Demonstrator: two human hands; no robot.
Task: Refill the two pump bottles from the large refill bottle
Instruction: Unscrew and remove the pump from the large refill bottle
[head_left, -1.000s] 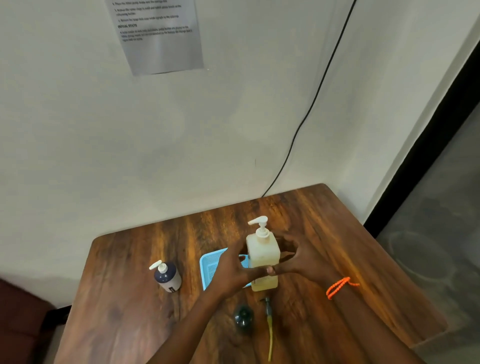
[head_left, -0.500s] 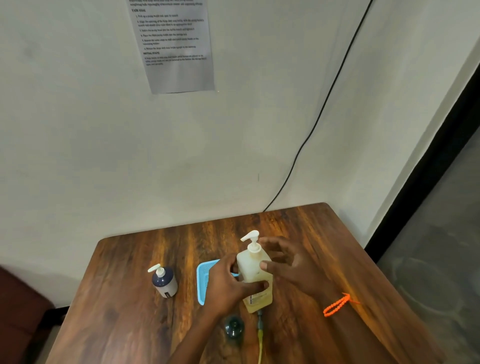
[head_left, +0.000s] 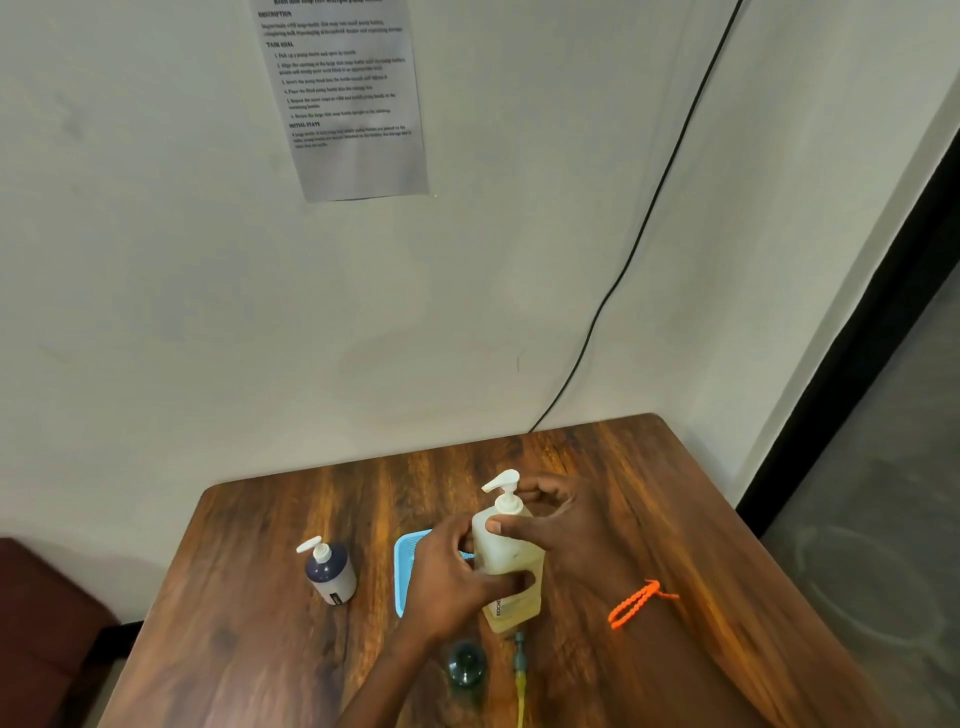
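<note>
- Nearest the body, just below the hands: a dark round bottle (head_left: 466, 669) seen from above, and beside it a loose pump stem with yellow tube (head_left: 520, 675) flat on the tabletop (head_left: 260, 649), lengthwise toward the viewer.
- Left hand (head_left: 451, 577) wrapped round the lower body of the pale yellow pump bottle (head_left: 511, 558), thumb across its front.
- Right hand (head_left: 558, 530) curled round the shoulder of the same bottle, thumb on the front, fingers behind near the white pump head; orange bracelet (head_left: 640, 604) at the wrist.
- Long axis near upright, leaning slightly left; base at or barely above the tabletop, cannot tell which.
- Probably about to unscrew the pump: right hand nearer the collar.
- Behind the left hand, a blue tray (head_left: 404, 564), mostly hidden.
- Well left, apart: small dark pump bottle (head_left: 330, 571), upright.
- Open wood to the right and beyond; far edge against the wall.
</note>
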